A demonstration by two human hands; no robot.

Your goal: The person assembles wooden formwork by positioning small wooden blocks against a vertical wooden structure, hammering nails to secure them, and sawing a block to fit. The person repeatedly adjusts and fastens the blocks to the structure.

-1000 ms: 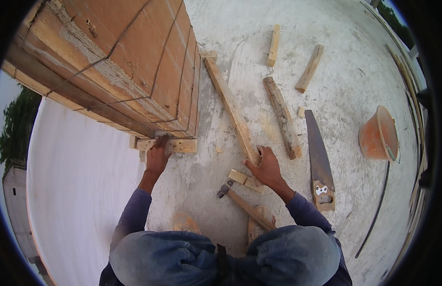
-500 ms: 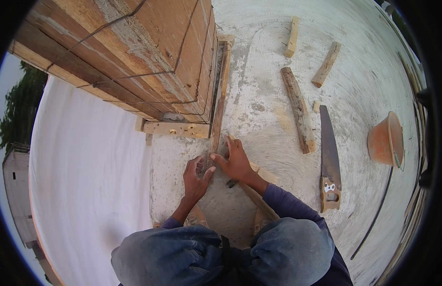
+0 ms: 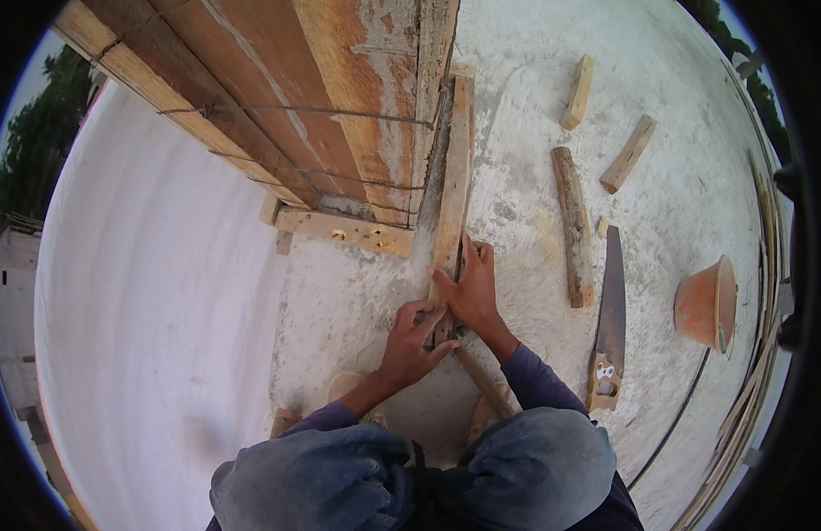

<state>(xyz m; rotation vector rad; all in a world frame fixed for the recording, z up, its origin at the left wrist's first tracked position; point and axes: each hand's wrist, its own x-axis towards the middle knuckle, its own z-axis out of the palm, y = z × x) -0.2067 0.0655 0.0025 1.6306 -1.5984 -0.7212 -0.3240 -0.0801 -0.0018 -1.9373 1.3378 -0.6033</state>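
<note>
A long wooden batten point(image 3: 455, 168) lies on the floor along the right side of a boarded wooden column form point(image 3: 340, 97), its near end toward my feet. My left hand point(image 3: 410, 347) closes on that near end, thumb and fingers at its tip. Just beyond it, my right hand point(image 3: 471, 288) grips the batten, thumb on the upper face and fingers down the right side. A wooden tool handle point(image 3: 483, 382), perhaps a hammer's, slants between my hands and knees; its head is mostly hidden.
Bent wire ties circle the form, and a short timber point(image 3: 349, 232) crosses its foot. To the right lie a handsaw point(image 3: 610, 301), a rough pole piece point(image 3: 571, 221), two short wood pieces and an orange bucket point(image 3: 701, 301). White sheeting point(image 3: 163, 265) hangs at left.
My view has shifted. The batten now shows a broader, paler face and stands farther from the form's near corner. Both hands have moved right with it, and the left now closes on its end.
</note>
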